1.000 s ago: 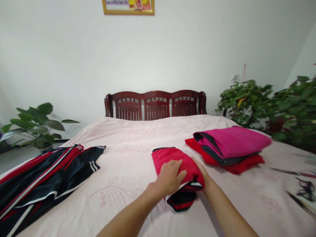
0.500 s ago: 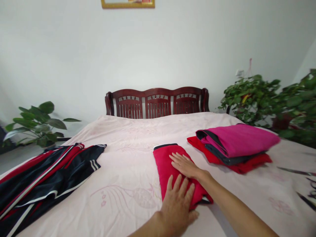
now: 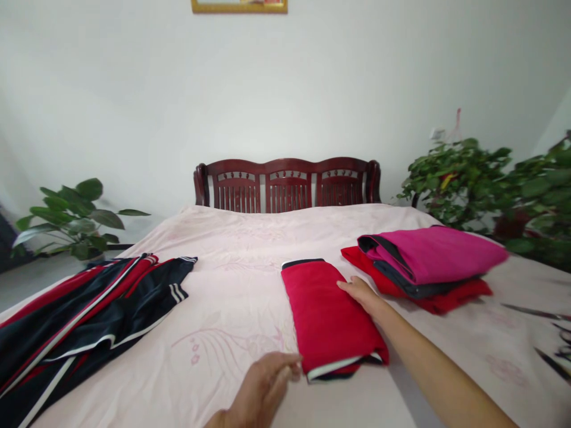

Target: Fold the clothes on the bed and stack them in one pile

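A folded red garment (image 3: 332, 315) with dark and white layers at its near edge lies on the bed. My left hand (image 3: 263, 383) is at its near left corner, fingers curled together in a pinch against the cloth edge. On the far side, my right hand (image 3: 363, 295) grips the right edge, a finger or thumb on top and the other fingers mostly hidden. To the right sits a stack of folded clothes: a magenta garment (image 3: 446, 255) on top, a dark one (image 3: 410, 288) beneath, and a red one (image 3: 450, 300) at the bottom.
A navy and red tracksuit garment (image 3: 116, 321) with white stripes is spread at the left. Scissors (image 3: 535, 311) lie at the right edge beside another dark pointed tool (image 3: 553, 362). The pale pink bedsheet (image 3: 232, 297) reaches the wooden headboard (image 3: 288, 184). Leafy plants (image 3: 459, 178) flank the bed.
Both hands were lying flat on the red garment. The left has drawn back to the near left corner with curled fingers; the right has slid to the right edge.
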`<state>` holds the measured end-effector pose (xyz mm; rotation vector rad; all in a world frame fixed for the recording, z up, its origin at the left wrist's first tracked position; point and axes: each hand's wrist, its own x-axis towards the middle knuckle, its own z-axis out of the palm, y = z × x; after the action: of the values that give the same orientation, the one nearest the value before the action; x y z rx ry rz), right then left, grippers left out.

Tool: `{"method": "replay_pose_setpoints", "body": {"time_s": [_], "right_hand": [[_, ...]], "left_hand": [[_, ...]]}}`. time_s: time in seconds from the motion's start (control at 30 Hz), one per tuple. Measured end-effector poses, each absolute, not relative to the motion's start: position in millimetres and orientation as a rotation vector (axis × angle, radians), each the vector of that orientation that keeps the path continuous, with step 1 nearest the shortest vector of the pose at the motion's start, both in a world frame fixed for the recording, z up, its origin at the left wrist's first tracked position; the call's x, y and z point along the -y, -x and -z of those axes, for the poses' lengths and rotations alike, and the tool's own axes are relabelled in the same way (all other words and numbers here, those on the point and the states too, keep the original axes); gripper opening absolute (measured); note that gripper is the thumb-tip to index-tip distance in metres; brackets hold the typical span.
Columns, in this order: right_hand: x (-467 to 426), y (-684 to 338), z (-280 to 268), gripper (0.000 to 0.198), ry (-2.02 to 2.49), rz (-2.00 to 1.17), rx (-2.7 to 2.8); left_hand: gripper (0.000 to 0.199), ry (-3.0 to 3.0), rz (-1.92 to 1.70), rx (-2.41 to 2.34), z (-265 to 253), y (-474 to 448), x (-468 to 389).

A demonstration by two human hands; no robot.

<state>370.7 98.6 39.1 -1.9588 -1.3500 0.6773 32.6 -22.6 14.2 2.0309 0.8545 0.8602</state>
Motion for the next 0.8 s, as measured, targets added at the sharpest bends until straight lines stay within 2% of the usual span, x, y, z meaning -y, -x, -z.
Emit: {"method": "replay_pose_setpoints", "body": {"time_s": [0.13, 0.23, 0.33, 0.47, 0.6, 0.8], "right_hand": [[-86, -365, -58, 0.048, 1.803, -1.191, 1.180], [-82, -361, -67, 0.040, 1.662, -1.504, 1.061], [-79, -359, -70, 0.034, 1.588, -1.632, 0.940], [-69, -350, -71, 0.028, 1.480, -1.641, 0.876], [-58, -329, -80, 0.024, 1.383, -1.518, 0.878], [-48, -325, -126, 0.037, 1.152, -1.183, 0.879]], "left_hand": [[0.041, -1.623, -1.241, -1.284, -11, -13, -5], [0.042, -1.508, -1.289, -1.382, -8, -5, -26], [0.047, -1.448, -1.271, -1.381, -1, -2, -35], [0.045, -1.473, -1.206, -1.331, 8, -2, -39], [0.042, -1.488, -1.147, -1.297, 13, -2, -43], [0.037, -1.610, -1.045, -1.309, 15, 0, -43]]}}
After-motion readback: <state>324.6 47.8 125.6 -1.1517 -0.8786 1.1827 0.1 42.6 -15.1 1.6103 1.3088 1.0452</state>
